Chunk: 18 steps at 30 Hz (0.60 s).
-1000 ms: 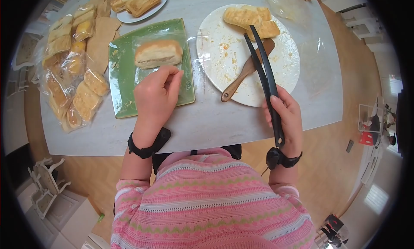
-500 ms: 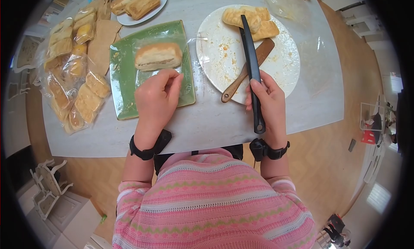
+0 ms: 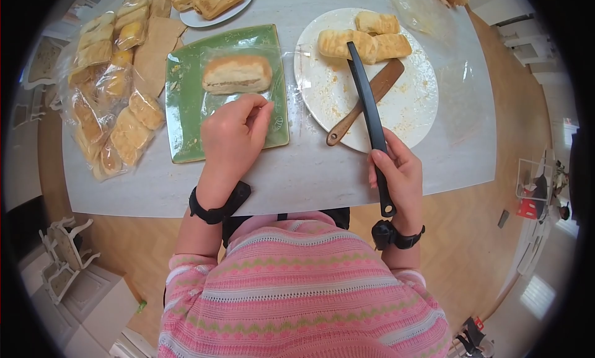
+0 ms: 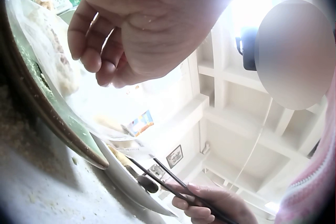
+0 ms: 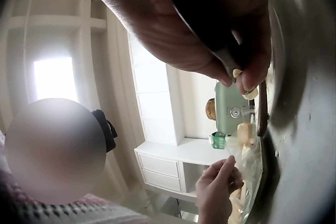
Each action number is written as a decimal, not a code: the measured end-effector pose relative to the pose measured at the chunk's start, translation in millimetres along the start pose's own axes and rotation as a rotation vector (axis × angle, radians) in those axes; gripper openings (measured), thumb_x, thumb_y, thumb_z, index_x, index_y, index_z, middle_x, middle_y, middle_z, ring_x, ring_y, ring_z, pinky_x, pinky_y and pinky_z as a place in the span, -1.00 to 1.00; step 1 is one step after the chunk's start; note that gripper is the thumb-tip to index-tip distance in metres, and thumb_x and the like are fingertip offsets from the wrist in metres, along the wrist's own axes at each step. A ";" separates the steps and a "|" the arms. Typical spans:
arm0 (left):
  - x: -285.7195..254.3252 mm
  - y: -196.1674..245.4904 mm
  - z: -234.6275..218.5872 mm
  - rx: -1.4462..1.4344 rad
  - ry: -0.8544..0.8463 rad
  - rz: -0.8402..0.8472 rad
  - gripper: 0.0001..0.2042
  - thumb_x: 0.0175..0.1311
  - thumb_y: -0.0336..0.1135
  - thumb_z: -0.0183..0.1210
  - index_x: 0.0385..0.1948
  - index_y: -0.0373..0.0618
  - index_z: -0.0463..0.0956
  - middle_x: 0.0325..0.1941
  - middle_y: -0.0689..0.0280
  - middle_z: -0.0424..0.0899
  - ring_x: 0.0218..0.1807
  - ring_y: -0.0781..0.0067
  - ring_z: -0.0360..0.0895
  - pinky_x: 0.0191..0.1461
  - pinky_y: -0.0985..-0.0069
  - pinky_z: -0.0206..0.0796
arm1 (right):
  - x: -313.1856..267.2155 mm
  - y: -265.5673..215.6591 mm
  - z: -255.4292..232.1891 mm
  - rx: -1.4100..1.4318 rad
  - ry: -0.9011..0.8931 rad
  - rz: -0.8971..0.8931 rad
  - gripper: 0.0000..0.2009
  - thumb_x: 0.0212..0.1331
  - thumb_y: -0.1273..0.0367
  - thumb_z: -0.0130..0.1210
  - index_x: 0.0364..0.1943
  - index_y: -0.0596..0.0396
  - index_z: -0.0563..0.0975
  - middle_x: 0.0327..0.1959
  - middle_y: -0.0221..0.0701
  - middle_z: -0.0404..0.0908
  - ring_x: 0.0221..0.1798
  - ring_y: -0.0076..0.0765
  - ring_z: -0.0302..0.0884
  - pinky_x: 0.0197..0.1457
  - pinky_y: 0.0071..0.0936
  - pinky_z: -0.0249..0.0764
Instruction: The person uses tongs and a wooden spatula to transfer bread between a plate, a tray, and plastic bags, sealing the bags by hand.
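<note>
Black tongs point(image 3: 370, 113) are gripped in my right hand point(image 3: 400, 172), thumb along the upper arm, jaws nearly together. Their tips lie over the near side of a long golden pastry point(image 3: 338, 43) on the white plate point(image 3: 310, 88). Two more pastry pieces point(image 3: 393, 48) sit against and behind it. My left hand point(image 3: 235, 127) is above the near edge of the green plate point(image 3: 180, 125); its fingers point(image 4: 90, 58) are loosely bent, with nothing visible in them. Just beyond it lies a split bread roll point(image 3: 237, 74) on or inside clear plastic.
A wooden spatula point(image 3: 372, 97) rests on the white plate, beneath the tongs. Bagged breads point(image 3: 127, 138) fill the table's left side, beside brown paper point(image 3: 152, 63). A small plate point(image 3: 238, 14) of pastries stands at the back. Crumpled clear plastic point(image 3: 421, 8) lies back right.
The tongs went in over the pastry, and the long pastry has come nearer, showing the piece behind it. My right hand swung left, then drew back toward me. My left hand keeps its pose.
</note>
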<state>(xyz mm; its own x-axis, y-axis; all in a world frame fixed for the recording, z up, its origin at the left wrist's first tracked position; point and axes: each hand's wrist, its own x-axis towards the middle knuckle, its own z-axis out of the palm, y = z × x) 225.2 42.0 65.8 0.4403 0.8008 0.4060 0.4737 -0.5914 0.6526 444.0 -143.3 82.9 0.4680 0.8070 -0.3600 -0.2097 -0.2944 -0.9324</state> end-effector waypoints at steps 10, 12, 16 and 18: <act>-2.2 0.2 2.9 -0.026 0.067 -0.040 -0.95 0.22 -0.39 0.30 -0.38 -0.11 0.64 -0.53 0.28 0.69 -0.52 0.40 0.66 -0.46 0.49 0.42 | -35.5 1.4 -15.3 0.024 -0.178 0.006 -0.50 0.29 0.57 0.14 0.33 0.32 0.39 -0.34 -0.43 0.60 -0.52 -0.67 0.46 -0.46 -0.66 0.38; -3.2 0.2 4.2 -0.024 0.083 -0.044 -0.95 0.22 -0.39 0.29 -0.37 -0.11 0.64 -0.54 0.28 0.69 -0.52 0.40 0.65 -0.46 0.49 0.42 | -40.8 4.4 -19.9 0.003 -0.263 0.021 -0.50 0.27 0.59 0.14 0.32 0.33 0.39 -0.35 -0.43 0.59 -0.52 -0.67 0.46 -0.45 -0.66 0.38; -5.5 1.0 5.7 -0.028 0.108 -0.059 -0.96 0.23 -0.40 0.28 -0.35 -0.10 0.63 -0.52 0.27 0.69 -0.52 0.36 0.65 -0.46 0.48 0.42 | -44.4 -2.2 -14.0 -0.083 -0.361 0.105 -0.52 0.29 0.57 0.14 0.31 0.31 0.41 -0.42 -0.49 0.56 -0.52 -0.70 0.43 -0.45 -0.68 0.36; -6.5 2.8 2.9 -0.002 0.099 -0.030 -0.96 0.23 -0.41 0.28 -0.35 -0.11 0.62 -0.51 0.25 0.69 -0.51 0.31 0.65 -0.45 0.45 0.42 | -40.5 -5.8 -8.1 -0.104 -0.389 0.130 -0.53 0.30 0.55 0.13 0.31 0.29 0.42 -0.43 -0.51 0.55 -0.52 -0.72 0.42 -0.45 -0.68 0.35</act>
<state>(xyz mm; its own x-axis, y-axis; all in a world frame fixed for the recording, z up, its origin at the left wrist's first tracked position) 225.9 34.9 63.2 0.3483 0.8239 0.4472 0.4844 -0.5666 0.6666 433.2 -178.4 102.7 0.0801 0.8871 -0.4546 -0.1480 -0.4404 -0.8855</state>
